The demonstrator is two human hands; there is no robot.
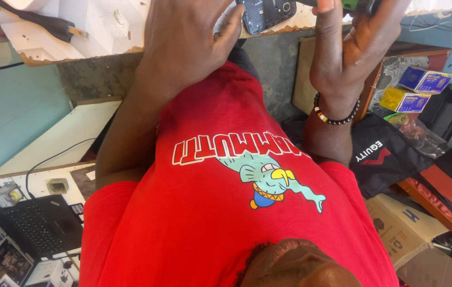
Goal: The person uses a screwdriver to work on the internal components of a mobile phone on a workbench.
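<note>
Phone, dark and rectangular, back cover off with camera lens and inner parts exposed (265,13), lying on the chipped white-painted wooden tabletop (103,32) at the far edge of the view, between the two hands. Left hand (183,42) seen from the back, laid over the near edge of the tabletop, thumb stretched sideways and touching the phone's left edge; fingertips cut off by the top of the view, so cannot tell whether spread or pressed together. Right hand (353,42) raised just right of the phone, palm turned inward, thumb upright, the other fingers (380,21) curled together around a dark and green object (357,5), mostly out of view and too little shown to identify. String of dark round beads with a few pale ones (335,114) worn around the right wrist.

Red short-sleeved T-shirt with a printed turquoise fish figure (226,212) filling the lower middle. Black plug with brass prongs and cable (50,25) resting on the tabletop well left of the left hand. Black laptop keyboard (40,226) low at left, beside a white socket strip (58,186). Small blue carton (425,79) and small yellow carton (406,101) stacked on a brown shelf at right, well apart from the hands. Black fabric bag with red and white print (385,154) below the cartons, brown cardboard box (396,228) beneath it.
</note>
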